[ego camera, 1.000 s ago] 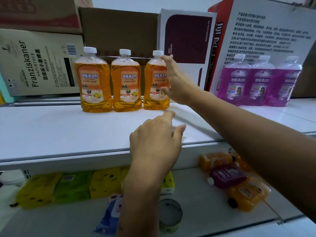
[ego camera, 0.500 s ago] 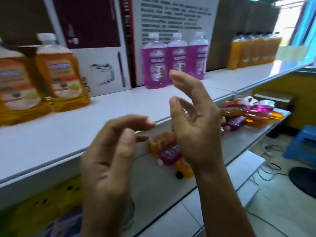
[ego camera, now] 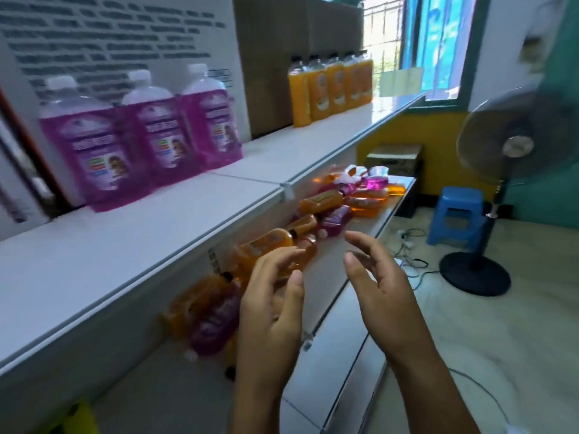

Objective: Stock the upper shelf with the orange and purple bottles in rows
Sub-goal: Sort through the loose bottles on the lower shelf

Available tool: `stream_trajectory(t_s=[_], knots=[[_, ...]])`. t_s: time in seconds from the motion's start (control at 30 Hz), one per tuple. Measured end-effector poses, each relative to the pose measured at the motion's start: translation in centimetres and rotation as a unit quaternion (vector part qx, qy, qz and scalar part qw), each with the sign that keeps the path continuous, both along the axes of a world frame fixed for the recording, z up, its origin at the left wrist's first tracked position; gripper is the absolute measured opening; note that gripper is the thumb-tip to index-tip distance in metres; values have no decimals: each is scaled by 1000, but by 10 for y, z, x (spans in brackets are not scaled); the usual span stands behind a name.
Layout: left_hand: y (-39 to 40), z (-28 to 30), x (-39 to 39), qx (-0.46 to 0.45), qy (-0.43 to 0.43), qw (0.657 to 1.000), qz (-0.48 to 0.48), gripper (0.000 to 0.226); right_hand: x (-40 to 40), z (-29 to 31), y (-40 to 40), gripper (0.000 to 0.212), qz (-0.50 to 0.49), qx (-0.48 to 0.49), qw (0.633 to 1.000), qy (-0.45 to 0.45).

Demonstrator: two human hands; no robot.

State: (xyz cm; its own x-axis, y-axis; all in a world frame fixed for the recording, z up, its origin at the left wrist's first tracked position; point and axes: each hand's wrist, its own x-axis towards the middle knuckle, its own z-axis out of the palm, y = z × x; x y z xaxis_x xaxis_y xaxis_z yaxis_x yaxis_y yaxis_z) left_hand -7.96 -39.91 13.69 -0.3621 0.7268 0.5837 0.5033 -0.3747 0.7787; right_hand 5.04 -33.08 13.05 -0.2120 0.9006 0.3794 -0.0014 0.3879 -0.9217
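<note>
Three purple bottles (ego camera: 141,139) stand upright in a row at the back of the upper shelf (ego camera: 188,220), shoulder to shoulder against a white printed carton (ego camera: 125,36). Further along the same shelf, a row of orange bottles (ego camera: 332,86) with dark caps lines up toward the window (ego camera: 438,42); I count four or five, the far ones overlap too much to be sure. So two rows are up, and wide bare stretches of shelf lie in front of and between them.

Plenty is left, by the look of it. On the lower shelf (ego camera: 344,324) bottles lie on their sides in a loose jumble: orange bottles (ego camera: 272,242) and purple bottles (ego camera: 213,324) mixed, perhaps a dozen in all, blurred and overlapping, so no firm count. More sit in a pile (ego camera: 366,189) at the far end.

Now the hands. The left hand (ego camera: 269,308) hovers just over the nearest lying bottles, fingers loosely spread, grip apart and holding nothing. The right hand (ego camera: 382,292) is beside it over the lower shelf's front edge, fingers also relaxed and apart, nothing in it. Likely the next pick comes from this heap.

Beyond, on the floor: a blue stool (ego camera: 457,214) and a standing fan (ego camera: 507,145).
</note>
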Motion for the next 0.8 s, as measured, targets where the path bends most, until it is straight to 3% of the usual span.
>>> stream_trajectory(t_s=[0.23, 0.37, 0.8], knots=[[105, -11, 36, -78, 43, 996, 16, 26, 50, -18, 95, 31, -16, -45, 997, -63], [160, -25, 65, -144, 26, 989, 14, 29, 89, -26, 144, 30, -32, -50, 994, -87], [321, -57, 133, -167, -30, 983, -74, 28, 161, -57, 274, 35, -110, -79, 986, -98]])
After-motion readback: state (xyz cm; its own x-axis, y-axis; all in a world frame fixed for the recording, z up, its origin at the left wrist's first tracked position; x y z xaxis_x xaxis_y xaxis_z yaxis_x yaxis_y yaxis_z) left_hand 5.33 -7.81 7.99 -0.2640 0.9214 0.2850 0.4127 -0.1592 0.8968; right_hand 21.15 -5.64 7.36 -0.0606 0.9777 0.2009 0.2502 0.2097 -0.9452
